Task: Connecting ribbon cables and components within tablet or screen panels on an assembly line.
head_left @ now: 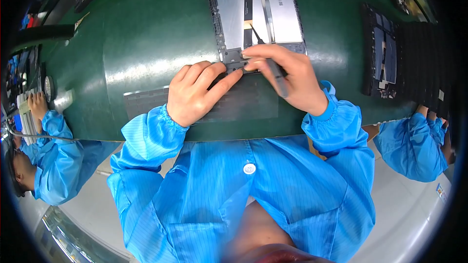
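Note:
An opened tablet (234, 14) lies face down on the green conveyor belt (146, 34), its silver battery cells and dark frame exposed. My left hand (197, 92) rests at the tablet's near edge, its index finger pressing on a small part there. My right hand (290, 75) holds a thin black tool (270, 61) like a pen, its tip up over the battery area, while its fingertips pinch at the same near edge. Both wrists wear blue smock sleeves. A dark grey ribbed mat (243, 102) lies under my hands.
Another opened tablet (382, 53) lies on the belt at the right, beside a black ribbed tray (424, 63). A co-worker's blue sleeve (412, 146) is at the right. Another co-worker (44, 131) works at the left near a white part (61, 100).

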The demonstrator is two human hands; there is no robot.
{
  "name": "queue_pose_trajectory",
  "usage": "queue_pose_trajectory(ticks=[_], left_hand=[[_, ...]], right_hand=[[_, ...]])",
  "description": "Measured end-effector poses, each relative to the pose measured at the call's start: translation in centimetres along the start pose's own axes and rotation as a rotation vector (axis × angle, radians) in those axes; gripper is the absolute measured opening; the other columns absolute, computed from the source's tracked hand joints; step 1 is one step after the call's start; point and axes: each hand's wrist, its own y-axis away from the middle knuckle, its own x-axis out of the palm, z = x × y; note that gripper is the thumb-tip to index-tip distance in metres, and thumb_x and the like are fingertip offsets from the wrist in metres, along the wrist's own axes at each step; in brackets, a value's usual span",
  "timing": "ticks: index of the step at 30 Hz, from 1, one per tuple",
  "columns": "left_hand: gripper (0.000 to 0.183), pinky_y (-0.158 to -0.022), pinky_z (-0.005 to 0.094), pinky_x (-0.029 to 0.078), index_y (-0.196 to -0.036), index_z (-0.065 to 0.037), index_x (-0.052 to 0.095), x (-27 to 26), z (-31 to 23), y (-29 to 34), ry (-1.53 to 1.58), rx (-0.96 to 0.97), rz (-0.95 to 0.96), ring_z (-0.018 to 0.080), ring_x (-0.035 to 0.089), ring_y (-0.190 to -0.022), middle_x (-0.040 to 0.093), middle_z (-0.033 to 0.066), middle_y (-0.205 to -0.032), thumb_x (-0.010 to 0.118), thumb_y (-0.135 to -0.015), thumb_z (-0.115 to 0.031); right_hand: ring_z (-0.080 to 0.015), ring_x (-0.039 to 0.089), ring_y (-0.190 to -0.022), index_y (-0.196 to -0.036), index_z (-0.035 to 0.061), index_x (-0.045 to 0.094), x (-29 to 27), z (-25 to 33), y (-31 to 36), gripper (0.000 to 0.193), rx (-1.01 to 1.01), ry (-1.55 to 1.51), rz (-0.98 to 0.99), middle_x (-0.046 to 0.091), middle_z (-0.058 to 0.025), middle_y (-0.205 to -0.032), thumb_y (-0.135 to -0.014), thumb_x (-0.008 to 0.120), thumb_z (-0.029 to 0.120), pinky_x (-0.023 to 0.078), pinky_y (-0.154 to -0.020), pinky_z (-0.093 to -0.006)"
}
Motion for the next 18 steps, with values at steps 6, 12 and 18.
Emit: queue_pose_trajectory(ticks=[6,12,18], left_hand=[[0.044,-0.072,0.0323,0.05,-0.113,-0.016,0.073,0.3,-0.1,-0.3,0.051,-0.039,0.009,0.02,0.061,-0.09,0.062,0.0023,-0.103,0.068,-0.07,-0.013],[0.04,-0.071,0.0325,0.051,-0.11,-0.015,0.073,0.4,-0.1,-0.4,0.096,-0.057,0.004,0.0194,0.061,-0.089,0.062,0.0017,-0.101,0.069,-0.07,-0.012],[0.039,-0.07,0.0322,0.051,-0.108,-0.015,0.074,0.5,0.0,-0.4,0.117,-0.068,-0.012,0.019,0.061,-0.086,0.062,0.0012,-0.099,0.07,-0.069,-0.01]], right_hand=[[-0.0145,0.068,-0.082,-0.13,0.0047,0.065,-1.9,2.3,1.8,0.031,0.285,-0.202,0.051,0.071,-0.0082,-0.095,-0.099,0.06,0.007,0.053,-0.072,-0.028],[-0.0122,0.069,-0.082,-0.126,0.0053,0.067,-0.8,1.1,2.2,0.028,0.243,-0.186,0.083,0.073,-0.0094,-0.098,-0.098,0.063,0.012,0.054,-0.074,-0.0268],[-0.0086,0.066,-0.075,-0.121,0.0046,0.068,-0.4,1.2,2.2,0.023,0.238,-0.188,0.024,0.071,-0.005,-0.087,-0.099,0.062,0.012,0.053,-0.068,-0.025]])
